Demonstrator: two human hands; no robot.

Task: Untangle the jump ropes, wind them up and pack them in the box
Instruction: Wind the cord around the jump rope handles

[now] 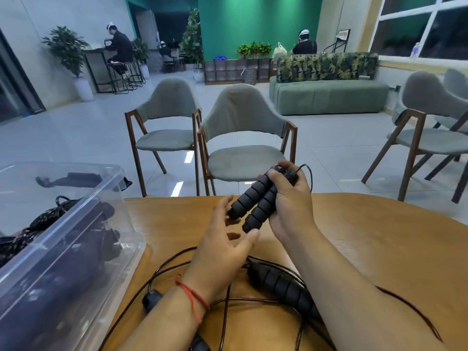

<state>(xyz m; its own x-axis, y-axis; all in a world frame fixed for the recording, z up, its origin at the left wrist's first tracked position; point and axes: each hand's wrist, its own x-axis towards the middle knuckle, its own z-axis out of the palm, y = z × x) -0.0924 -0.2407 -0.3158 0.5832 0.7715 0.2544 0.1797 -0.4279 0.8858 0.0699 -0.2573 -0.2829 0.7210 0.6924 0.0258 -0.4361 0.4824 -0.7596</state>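
Head camera, looking down over a wooden table: we see the right hand clamped around a pair of black ribbed foam handles. The handles are held side by side and tilted, their lower ends pointing toward seven o'clock. A thin dark cord arcs out from the top of the pair, past the knuckles at one o'clock.

The left hand is spread open at seven o'clock of the handles and holds nothing. Its thumb tip sits just under the end of the nearer handle, and its fingertips are just beside the end of the other. A red string bracelet circles the left wrist.

On the table beneath both forearms, at six o'clock of the hands, lies a third handle of the same ribbed foam. Loose rope loops around it across the wood. A small black fitting sits on that rope at eight o'clock, close by the left forearm.

At nine o'clock stands a clear plastic box with its lid off, one corner reaching in over the tabletop. A speckled braided rope shows above its rim, and the darker shapes behind the cloudy wall appear to be more handles.

Beyond the table at twelve o'clock we see two grey chairs with wooden frames. A green sofa stands farther back at one o'clock.
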